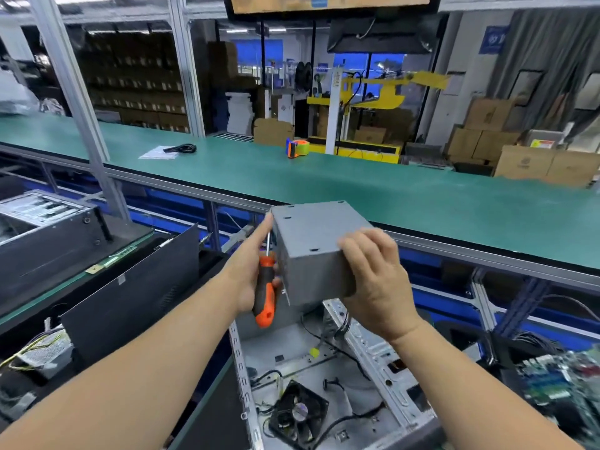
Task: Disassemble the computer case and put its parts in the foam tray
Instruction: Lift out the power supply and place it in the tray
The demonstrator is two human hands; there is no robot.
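A grey metal power supply box (315, 245) is held up in the air above the open computer case (324, 378). My right hand (373, 280) grips its right side with the fingers curled over the top edge. My left hand (256, 271) holds an orange-and-black screwdriver (264, 293) against the palm, and its index finger stretches up along the box's left edge. Inside the case lie a black fan (298, 414) and loose black cables (341, 417).
A black side panel (130, 287) leans at the left, with another case (42, 219) behind it. A power supply with yellow wires (39, 355) lies lower left. Circuit boards (558, 381) lie at the right. The green conveyor belt (357, 186) carries a tape dispenser (297, 148) and a cable (181, 148).
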